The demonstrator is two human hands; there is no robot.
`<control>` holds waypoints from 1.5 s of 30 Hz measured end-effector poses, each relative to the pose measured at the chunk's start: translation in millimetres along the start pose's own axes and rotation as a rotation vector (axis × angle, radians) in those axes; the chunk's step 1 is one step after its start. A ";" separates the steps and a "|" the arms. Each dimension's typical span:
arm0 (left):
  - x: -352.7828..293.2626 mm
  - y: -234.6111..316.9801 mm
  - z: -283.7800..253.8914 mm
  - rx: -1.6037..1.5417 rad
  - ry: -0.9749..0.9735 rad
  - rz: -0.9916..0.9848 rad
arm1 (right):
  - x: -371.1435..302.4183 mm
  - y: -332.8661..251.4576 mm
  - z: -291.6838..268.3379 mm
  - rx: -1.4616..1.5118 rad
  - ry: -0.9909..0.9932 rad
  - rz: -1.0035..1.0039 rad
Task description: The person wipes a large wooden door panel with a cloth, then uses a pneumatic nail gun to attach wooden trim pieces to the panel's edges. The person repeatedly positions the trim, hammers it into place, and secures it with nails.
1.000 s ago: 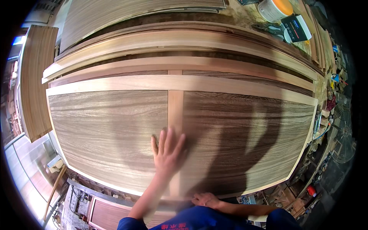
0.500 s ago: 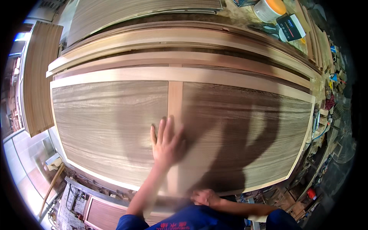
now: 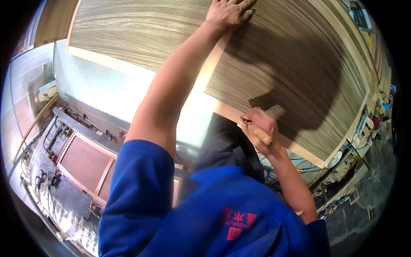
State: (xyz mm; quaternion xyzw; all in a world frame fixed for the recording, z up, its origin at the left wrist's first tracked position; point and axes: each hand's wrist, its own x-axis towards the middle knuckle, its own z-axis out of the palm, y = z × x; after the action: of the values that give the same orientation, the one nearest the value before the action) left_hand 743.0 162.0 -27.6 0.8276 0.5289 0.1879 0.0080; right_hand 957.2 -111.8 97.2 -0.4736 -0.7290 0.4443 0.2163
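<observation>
A large framed wooden panel (image 3: 141, 30) with dark grain and pale edging lies before me, a pale strip (image 3: 214, 55) crossing its middle. My left hand (image 3: 231, 15) rests on it at the top of the view, fingers spread, close to that strip. At the near edge, my right hand (image 3: 261, 128) is closed around a tool with a wooden handle (image 3: 260, 135). The tool's working end is mostly hidden by the fingers, so its kind does not show. It is held right by the pale near rail (image 3: 227, 110).
A smaller reddish framed panel (image 3: 85, 160) lies lower left, beside metal rails and clamps. At the right stand a wire-guarded fan (image 3: 374, 171) and clutter along the panel's end. Long timber strips (image 3: 376, 55) lie beyond the far edge. Cables (image 3: 306, 167) hang below the right side.
The view has tilted down and turned, so the panel sits higher and slanted. My right hand has come from near my body to the panel's near edge, where the wooden handle now shows.
</observation>
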 end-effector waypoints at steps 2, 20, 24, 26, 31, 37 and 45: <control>-20.7 4.7 -1.6 0.009 -0.027 0.002 | -10.2 -8.7 -3.5 0.024 -0.012 0.066; -54.6 24.7 -48.3 -0.005 -0.188 -0.051 | 12.1 10.0 -46.8 0.108 0.135 0.176; -44.4 28.6 -55.1 -0.016 -0.276 -0.065 | 18.7 46.3 -77.9 0.103 0.241 0.133; -32.4 34.6 -55.0 -0.012 -0.311 -0.046 | 6.8 64.2 -91.7 0.191 0.369 0.265; -25.4 44.4 -48.6 0.033 -0.147 0.091 | -61.5 117.1 -150.0 0.468 0.676 0.639; -37.0 86.0 -46.8 0.278 -0.427 -0.219 | -153.2 196.1 -217.8 0.878 0.906 0.758; -5.6 108.4 -12.0 0.365 -0.656 -0.815 | -170.6 237.8 -268.9 0.950 0.483 0.864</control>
State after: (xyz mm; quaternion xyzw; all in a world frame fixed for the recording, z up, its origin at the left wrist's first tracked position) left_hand 831.6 107.1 4.9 0.5590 0.8001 -0.1928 0.1008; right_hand 1351.8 -106.0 50.0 -0.6616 -0.1321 0.6442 0.3603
